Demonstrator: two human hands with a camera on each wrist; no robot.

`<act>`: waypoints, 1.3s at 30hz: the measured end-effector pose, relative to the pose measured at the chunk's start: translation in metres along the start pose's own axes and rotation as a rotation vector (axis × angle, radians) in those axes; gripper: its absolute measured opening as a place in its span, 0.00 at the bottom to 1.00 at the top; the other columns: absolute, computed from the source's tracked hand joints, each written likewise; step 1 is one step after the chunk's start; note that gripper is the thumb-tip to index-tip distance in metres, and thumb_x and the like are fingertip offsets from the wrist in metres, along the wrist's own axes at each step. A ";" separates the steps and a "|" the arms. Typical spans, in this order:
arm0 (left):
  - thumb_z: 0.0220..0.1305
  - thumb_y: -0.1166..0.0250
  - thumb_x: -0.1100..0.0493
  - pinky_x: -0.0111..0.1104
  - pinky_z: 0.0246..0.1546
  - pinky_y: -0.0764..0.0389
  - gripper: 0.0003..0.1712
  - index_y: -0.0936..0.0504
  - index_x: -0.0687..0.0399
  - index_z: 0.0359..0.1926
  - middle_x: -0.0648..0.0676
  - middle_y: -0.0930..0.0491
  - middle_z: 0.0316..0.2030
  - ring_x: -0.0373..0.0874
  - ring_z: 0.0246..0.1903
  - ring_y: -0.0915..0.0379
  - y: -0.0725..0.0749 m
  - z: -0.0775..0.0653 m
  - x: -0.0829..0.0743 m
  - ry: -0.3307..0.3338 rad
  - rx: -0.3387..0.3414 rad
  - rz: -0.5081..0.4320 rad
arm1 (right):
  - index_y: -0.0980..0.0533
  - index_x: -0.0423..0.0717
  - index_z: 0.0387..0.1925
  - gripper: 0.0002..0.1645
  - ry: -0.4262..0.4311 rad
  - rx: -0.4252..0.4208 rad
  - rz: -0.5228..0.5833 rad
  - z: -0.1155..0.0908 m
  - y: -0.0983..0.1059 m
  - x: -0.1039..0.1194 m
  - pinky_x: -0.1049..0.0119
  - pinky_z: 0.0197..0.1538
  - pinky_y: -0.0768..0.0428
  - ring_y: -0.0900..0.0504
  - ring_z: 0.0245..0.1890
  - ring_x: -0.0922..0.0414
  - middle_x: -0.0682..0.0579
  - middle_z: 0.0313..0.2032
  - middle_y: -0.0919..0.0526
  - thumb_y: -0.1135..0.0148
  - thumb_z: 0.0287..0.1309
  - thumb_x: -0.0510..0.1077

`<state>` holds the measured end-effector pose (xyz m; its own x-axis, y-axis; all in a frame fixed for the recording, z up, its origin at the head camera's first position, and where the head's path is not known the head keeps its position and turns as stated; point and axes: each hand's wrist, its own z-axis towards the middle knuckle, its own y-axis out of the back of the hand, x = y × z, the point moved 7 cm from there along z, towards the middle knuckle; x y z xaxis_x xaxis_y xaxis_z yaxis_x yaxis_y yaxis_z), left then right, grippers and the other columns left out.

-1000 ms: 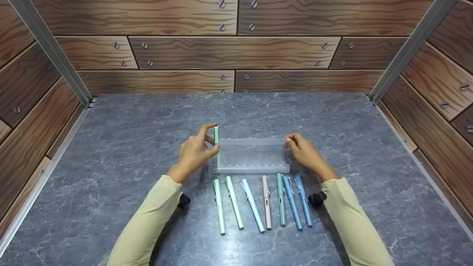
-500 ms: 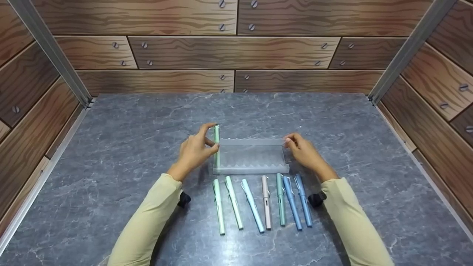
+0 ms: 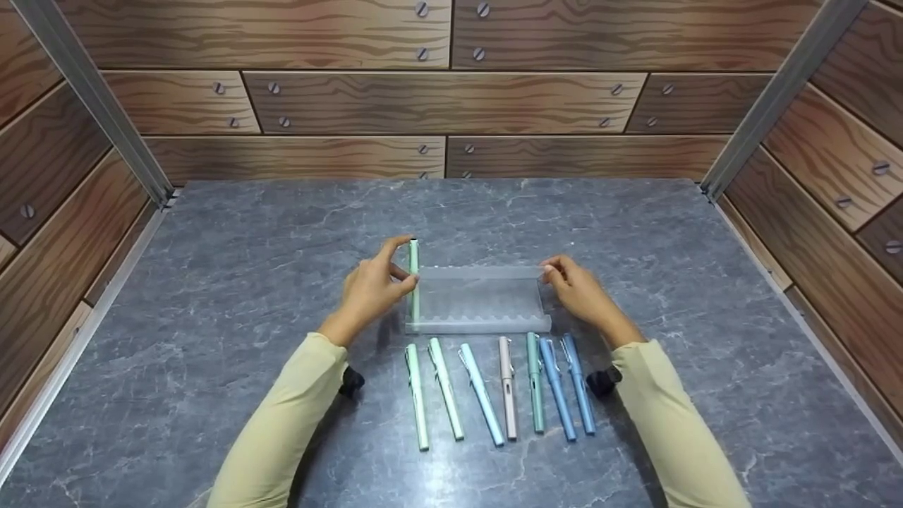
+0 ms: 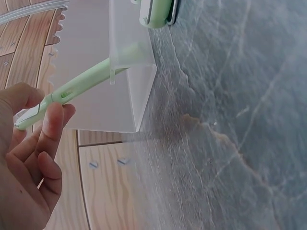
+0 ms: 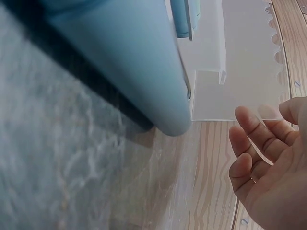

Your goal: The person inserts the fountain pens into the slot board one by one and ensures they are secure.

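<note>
A light green pen (image 3: 414,257) slants along the left end of a clear plastic pen rack (image 3: 480,324), its lower end in the rack's front lip. My left hand (image 3: 374,286) holds this pen between thumb and fingers; the left wrist view shows the pen (image 4: 86,79) leaning into the rack's front channel. At the rack's back right corner, my right hand (image 3: 578,289) pinches the edge with thumb and index finger. In the right wrist view a fingertip shows through the clear sheet (image 5: 240,91), and the other fingers of the right hand (image 5: 273,167) curl loosely.
Several pens lie in a row in front of the rack: light green pens (image 3: 417,398), a light blue pen (image 3: 482,395), a greyish-pink pen (image 3: 508,388), a teal pen (image 3: 535,384) and blue pens (image 3: 559,391). Wood-patterned walls (image 3: 444,102) enclose the grey marbled table (image 3: 211,282).
The green pen has shifted very slightly against the rack. Both hands keep nearly the same place and hold, and the pens in the row have not moved.
</note>
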<state>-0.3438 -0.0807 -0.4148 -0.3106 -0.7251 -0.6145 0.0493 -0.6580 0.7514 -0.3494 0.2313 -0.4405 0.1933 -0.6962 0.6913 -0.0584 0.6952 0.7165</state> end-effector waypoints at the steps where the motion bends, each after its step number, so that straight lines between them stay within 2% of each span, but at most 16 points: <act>1: 0.59 0.34 0.52 0.29 0.15 0.37 0.36 0.35 0.38 0.68 0.46 0.12 0.31 0.37 0.17 0.24 0.000 0.000 0.000 0.001 0.003 -0.001 | 0.30 0.35 0.54 0.20 0.001 -0.001 -0.002 0.000 0.000 0.000 0.50 0.47 0.26 0.21 0.45 0.41 0.37 0.43 0.19 0.59 0.74 0.47; 9: 0.60 0.34 0.51 0.29 0.16 0.35 0.37 0.36 0.36 0.69 0.47 0.12 0.32 0.39 0.19 0.22 -0.001 0.001 0.001 0.018 0.025 -0.002 | 0.29 0.36 0.53 0.20 -0.009 -0.005 0.004 0.000 0.000 -0.001 0.50 0.47 0.26 0.21 0.46 0.41 0.36 0.43 0.19 0.59 0.74 0.46; 15: 0.60 0.33 0.50 0.30 0.17 0.34 0.37 0.36 0.36 0.69 0.47 0.12 0.32 0.38 0.18 0.24 0.000 -0.001 0.002 0.001 0.018 0.002 | 0.29 0.35 0.53 0.20 0.000 -0.011 0.006 0.000 -0.002 0.000 0.53 0.46 0.26 0.20 0.44 0.43 0.38 0.42 0.19 0.58 0.74 0.46; 19: 0.59 0.33 0.48 0.29 0.16 0.37 0.38 0.37 0.37 0.69 0.48 0.12 0.33 0.36 0.16 0.29 0.000 -0.002 0.002 -0.014 0.024 0.004 | 0.29 0.35 0.52 0.19 0.008 -0.023 0.011 -0.001 -0.001 0.001 0.55 0.46 0.26 0.20 0.43 0.43 0.38 0.41 0.18 0.58 0.74 0.45; 23: 0.60 0.34 0.46 0.29 0.14 0.41 0.38 0.38 0.37 0.70 0.47 0.12 0.36 0.35 0.11 0.40 0.002 -0.003 0.000 -0.028 0.038 0.004 | 0.29 0.35 0.52 0.17 0.012 -0.029 -0.007 -0.001 0.001 0.002 0.56 0.44 0.27 0.21 0.42 0.44 0.38 0.40 0.19 0.57 0.74 0.43; 26: 0.60 0.34 0.44 0.29 0.14 0.43 0.38 0.38 0.37 0.70 0.46 0.12 0.37 0.35 0.10 0.43 0.003 -0.005 0.000 -0.031 0.046 0.003 | 0.29 0.36 0.52 0.17 0.009 -0.027 -0.020 -0.001 0.001 0.002 0.57 0.44 0.27 0.21 0.41 0.45 0.39 0.40 0.19 0.58 0.74 0.43; 34: 0.59 0.33 0.43 0.29 0.13 0.43 0.40 0.37 0.40 0.70 0.47 0.13 0.38 0.36 0.10 0.40 0.006 -0.012 0.003 -0.031 0.054 -0.011 | 0.29 0.35 0.51 0.17 0.001 -0.025 -0.003 0.000 0.001 0.000 0.60 0.42 0.28 0.22 0.41 0.45 0.38 0.40 0.19 0.58 0.74 0.44; 39: 0.58 0.33 0.42 0.29 0.14 0.43 0.40 0.37 0.40 0.69 0.48 0.13 0.39 0.36 0.10 0.37 0.008 -0.017 0.005 -0.025 0.062 -0.006 | 0.29 0.35 0.52 0.18 -0.007 -0.019 -0.003 -0.001 0.001 0.001 0.58 0.43 0.28 0.21 0.42 0.44 0.38 0.41 0.19 0.58 0.74 0.44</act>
<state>-0.3286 -0.0929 -0.4158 -0.3346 -0.7151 -0.6137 -0.0113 -0.6482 0.7614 -0.3487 0.2315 -0.4398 0.1868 -0.6992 0.6901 -0.0390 0.6967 0.7163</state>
